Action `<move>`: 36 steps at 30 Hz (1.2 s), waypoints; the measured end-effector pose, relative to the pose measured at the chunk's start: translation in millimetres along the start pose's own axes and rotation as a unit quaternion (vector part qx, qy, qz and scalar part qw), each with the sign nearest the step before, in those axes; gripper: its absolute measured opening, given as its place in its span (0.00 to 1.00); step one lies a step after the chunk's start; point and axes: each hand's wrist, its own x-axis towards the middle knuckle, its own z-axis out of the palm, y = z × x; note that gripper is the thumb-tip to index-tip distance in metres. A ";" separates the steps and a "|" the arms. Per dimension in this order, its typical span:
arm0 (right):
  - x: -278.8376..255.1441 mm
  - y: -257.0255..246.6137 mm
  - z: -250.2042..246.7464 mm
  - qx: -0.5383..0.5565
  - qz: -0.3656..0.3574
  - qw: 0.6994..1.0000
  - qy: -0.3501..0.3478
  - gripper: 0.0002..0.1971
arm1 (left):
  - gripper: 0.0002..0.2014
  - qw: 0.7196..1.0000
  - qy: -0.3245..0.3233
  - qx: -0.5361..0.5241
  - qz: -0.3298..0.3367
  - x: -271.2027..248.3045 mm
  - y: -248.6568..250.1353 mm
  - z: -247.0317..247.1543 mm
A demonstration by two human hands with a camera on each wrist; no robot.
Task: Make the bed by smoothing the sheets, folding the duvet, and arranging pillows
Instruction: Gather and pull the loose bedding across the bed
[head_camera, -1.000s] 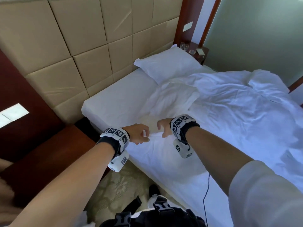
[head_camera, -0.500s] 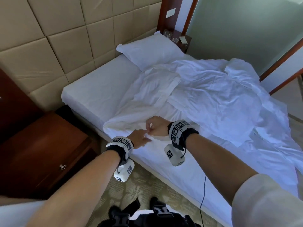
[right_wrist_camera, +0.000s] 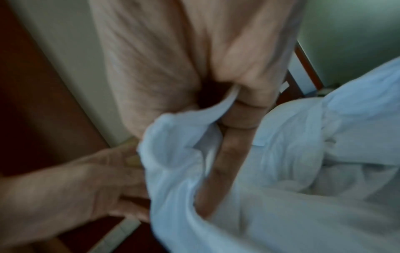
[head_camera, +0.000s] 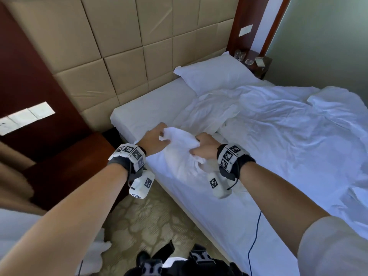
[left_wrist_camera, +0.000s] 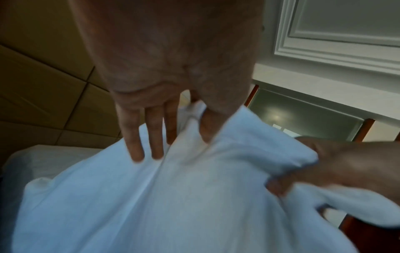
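Nearest the onlooker, both hands meet over the near edge of the bed, each fastened on one bunched corner of the white duvet [head_camera: 278, 136]. The left hand [head_camera: 156, 141] pinches the cloth between thumb and forefinger, its other fingers lying straight along the fabric. The right hand [head_camera: 205, 149], just beside it, is curled tightly, a wad of cloth gathered in the fist. The corner is lifted off the mattress between them.

Progress is judged early. Beyond the hands the duvet lies crumpled and unfolded across most of the bed. To the left of the hands the bottom sheet [head_camera: 151, 110] is bare and fairly flat, though not confirmed smooth. Farthest off, one pillow [head_camera: 215, 76] sits askew by the padded headboard [head_camera: 119, 46]. Folding and pillow arrangement remain outstanding.
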 end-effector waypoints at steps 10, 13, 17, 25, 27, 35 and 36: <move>20.9 -73.8 -6.2 0.076 -0.152 0.984 -0.044 0.11 | 0.45 0.994 -0.009 0.101 0.028 -42.2 14.4 -20.1; 28.3 -67.6 -3.1 0.084 -0.200 0.975 -0.042 0.15 | 0.16 0.981 0.001 0.192 0.012 -29.1 14.3 -24.7; 39.2 -46.4 12.1 0.019 -0.177 0.982 -0.069 0.33 | 0.08 0.973 -0.014 0.229 0.016 -2.4 1.2 -29.7; 86.5 -81.9 10.0 -0.078 -0.110 0.985 0.111 0.20 | 0.07 0.987 -0.051 0.095 0.116 80.5 -39.3 -74.6; 94.7 -90.2 1.9 -0.097 -0.083 0.985 0.115 0.17 | 0.05 0.983 -0.086 0.085 0.135 97.9 -45.4 -83.8; 108.2 -79.6 -25.5 -0.072 0.059 0.994 0.062 0.20 | 0.27 0.953 -0.184 0.155 0.186 156.0 -29.8 -90.4; 108.3 -73.9 -32.1 -0.073 0.069 0.994 0.045 0.23 | 0.32 0.945 -0.212 0.157 0.194 163.0 -25.4 -87.0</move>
